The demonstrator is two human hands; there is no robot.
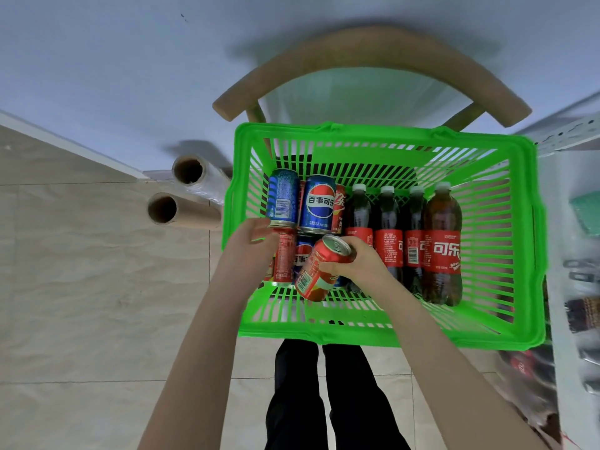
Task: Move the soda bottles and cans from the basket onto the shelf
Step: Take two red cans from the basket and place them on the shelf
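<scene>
A green plastic basket [389, 332] stands on a wooden chair. Inside lie several cola bottles [443, 248] with red labels on the right, and blue cans [319, 204] and red cans [285, 258] on the left. My right hand [357, 259] grips a red can [319, 269], tilted and lifted a little above the others. My left hand [256, 238] reaches into the basket's left side, its fingers curled over the top of a red can lying there; whether it holds that can is hidden.
A white shelf [565, 368] runs down the right edge with blurred items on it. Two cardboard-cored rolls [181, 190] lie on the floor left of the basket. The chair's curved wooden back [373, 50] is behind the basket. My dark trouser legs show below.
</scene>
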